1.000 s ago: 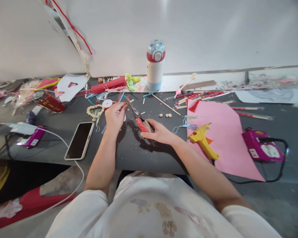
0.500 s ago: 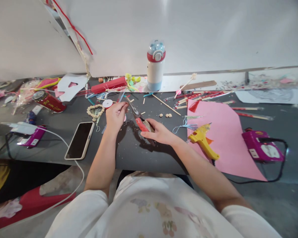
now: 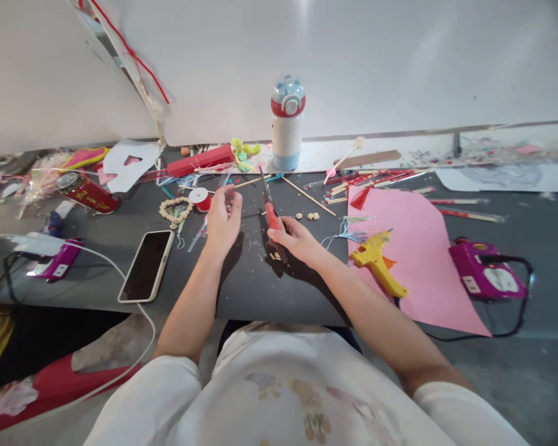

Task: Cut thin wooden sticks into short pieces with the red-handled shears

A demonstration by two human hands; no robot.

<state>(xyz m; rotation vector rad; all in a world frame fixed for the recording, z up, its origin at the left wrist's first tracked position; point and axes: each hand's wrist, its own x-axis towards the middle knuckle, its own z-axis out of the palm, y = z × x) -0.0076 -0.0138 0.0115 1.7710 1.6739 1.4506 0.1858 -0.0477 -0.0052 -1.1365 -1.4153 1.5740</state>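
Observation:
Red-handled pliers (image 3: 273,218) are gripped in my right hand (image 3: 299,242), their jaws pointing away from me. Beside them on the left, my left hand (image 3: 224,217) is raised with its fingers apart and nothing visible in it. Small pale wood bits (image 3: 275,256) lie on the grey table (image 3: 246,291) under the pliers. A red spool with a white top (image 3: 199,198) and a beaded heart-shaped loop (image 3: 175,212) are left of my left hand. More small pale pieces (image 3: 312,216) rest beyond my right hand.
A phone (image 3: 147,266) and drink can (image 3: 87,193) lie left. A bottle (image 3: 287,127) stands at the back. On the right are pink paper (image 3: 428,260), a yellow glue gun (image 3: 379,261), wrapped sticks (image 3: 376,184) and a purple power block (image 3: 486,271). A white cable (image 3: 102,251) crosses the left side.
My left hand has opened and moved away from the plier tips. The pliers have turned more upright in my right hand. Wood bits now show beneath them.

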